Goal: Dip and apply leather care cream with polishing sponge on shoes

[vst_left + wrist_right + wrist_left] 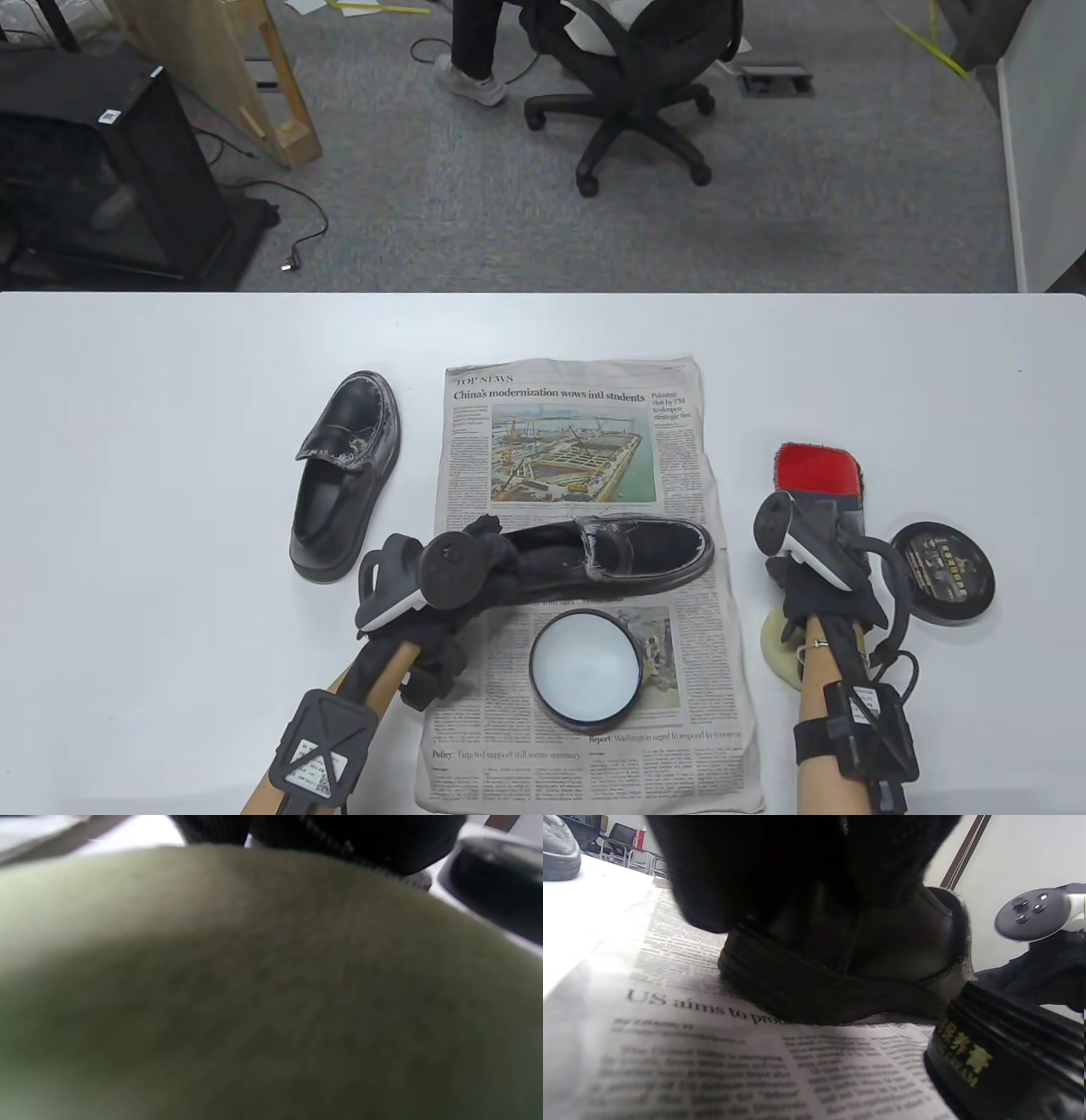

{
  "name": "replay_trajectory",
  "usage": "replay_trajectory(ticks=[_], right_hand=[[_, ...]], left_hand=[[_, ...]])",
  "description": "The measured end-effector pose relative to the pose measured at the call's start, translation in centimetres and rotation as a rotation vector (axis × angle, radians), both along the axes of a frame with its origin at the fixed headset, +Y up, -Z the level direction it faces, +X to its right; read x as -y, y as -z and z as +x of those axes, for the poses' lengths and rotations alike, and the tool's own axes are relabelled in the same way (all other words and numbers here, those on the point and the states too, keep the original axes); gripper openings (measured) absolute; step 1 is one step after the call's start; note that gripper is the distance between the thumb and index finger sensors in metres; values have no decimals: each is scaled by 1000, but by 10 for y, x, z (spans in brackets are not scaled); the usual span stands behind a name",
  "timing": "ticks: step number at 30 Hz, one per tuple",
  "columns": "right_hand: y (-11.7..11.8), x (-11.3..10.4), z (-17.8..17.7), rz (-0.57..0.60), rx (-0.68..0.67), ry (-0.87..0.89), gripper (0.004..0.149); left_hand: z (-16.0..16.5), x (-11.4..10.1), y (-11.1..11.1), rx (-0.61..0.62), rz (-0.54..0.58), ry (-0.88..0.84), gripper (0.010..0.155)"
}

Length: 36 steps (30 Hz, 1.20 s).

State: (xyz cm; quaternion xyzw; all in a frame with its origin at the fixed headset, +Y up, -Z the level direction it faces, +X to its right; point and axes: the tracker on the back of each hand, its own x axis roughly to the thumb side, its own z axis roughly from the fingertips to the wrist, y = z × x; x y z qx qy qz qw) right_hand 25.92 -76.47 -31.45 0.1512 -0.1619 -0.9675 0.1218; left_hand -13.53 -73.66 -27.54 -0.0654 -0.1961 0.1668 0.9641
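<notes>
The black leather loafer (632, 553) being treated lies across the spread newspaper sheet (585, 424), toe to the right, with the left hand (475, 560) at its heel end; the left fingers seem tucked into or round the heel opening, though the tracker and glove hide exactly how, and the left wrist view shows only dark glove over the heel. Left of it, the second black loafer (344, 475) sits on the bare white tabletop (170, 424), already whitish over the toe. The open round black tin of pale care cream (585, 668) stands just in front of the held shoe, so a swing of the heel or forearm could knock it and smear cream on the paper. To the right, off the paper, the right hand (819, 577) rests over the round pale yellow polishing sponge (785, 645); the right wrist view is filled with blurred sponge, and I cannot tell whether the fingers grip it. A loose hold risks dropping it mid-dip. Beyond lie a red-faced polishing pad (816, 469) and the black printed tin lid (942, 573). Past the tabletop are grey carpet (509, 229), a black office chair (628, 93) with a seated person's leg beside it, a wooden frame and a black cabinet.
</notes>
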Motion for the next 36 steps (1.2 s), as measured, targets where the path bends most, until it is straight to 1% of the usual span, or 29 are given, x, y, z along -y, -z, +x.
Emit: replay_trajectory(ticks=[1,2,3,4,6,7,8,10,11,12,13,15,16,17,18,19,21,22,25,26,28,30,32,34,36], right_hand=[[0,-3,1,53,-12,-59,55],[0,-5,2,62,-14,-70,51],[-2,-9,4,71,-3,-55,50],[-4,-16,4,108,-7,-15,50],[-13,-31,-1,216,-70,81,51],[-20,-40,-8,272,-132,127,52],[-26,-46,-14,293,-187,160,53],[-44,-58,-38,329,-343,253,54],[-51,-60,-47,328,-393,268,53],[-59,-60,-62,314,-471,282,52],[-66,-58,-77,288,-534,282,51],[-73,-52,-98,267,-619,273,48],[-74,-50,-105,252,-647,308,48],[-75,-46,-116,250,-664,404,48],[-73,-45,-125,283,-672,501,49],[-72,-45,-130,292,-676,554,50],[-62,-46,-145,246,-679,673,50],[-57,-46,-149,229,-669,694,50],[-37,-40,-155,229,-599,664,53],[-29,-36,-152,214,-557,654,54],[-20,-29,-143,191,-481,660,54],[-16,-24,-127,171,-425,614,55],[-19,-22,-116,189,-405,537,56],[-28,-21,-109,218,-418,406,56],[-41,-21,-108,269,-453,268,55]], left_hand=[[0,-2,0,1,19,-18,55],[1,-4,0,4,28,-28,60],[3,-7,-1,5,42,-37,68],[6,-10,0,11,52,-24,77],[15,-14,3,15,64,62,90],[21,-14,6,18,49,127,96],[25,-13,9,19,30,172,99],[34,-5,18,-1,-19,242,103],[36,-2,21,8,-44,255,103],[38,3,25,7,-84,268,101],[38,4,26,-6,-92,258,97],[37,4,27,-14,-79,223,96],[37,5,26,-15,-78,236,94],[38,5,26,-9,-57,261,93],[39,5,25,-6,-39,283,92],[40,5,25,-6,-30,295,91],[42,6,24,10,-5,325,89],[42,6,24,11,-2,331,89],[42,6,23,6,13,330,89],[42,7,23,0,26,341,89],[42,7,22,-8,35,354,87],[42,7,21,-12,43,356,86],[42,7,22,-18,56,357,85],[42,7,22,-22,39,357,85],[43,6,21,-25,52,373,85]])
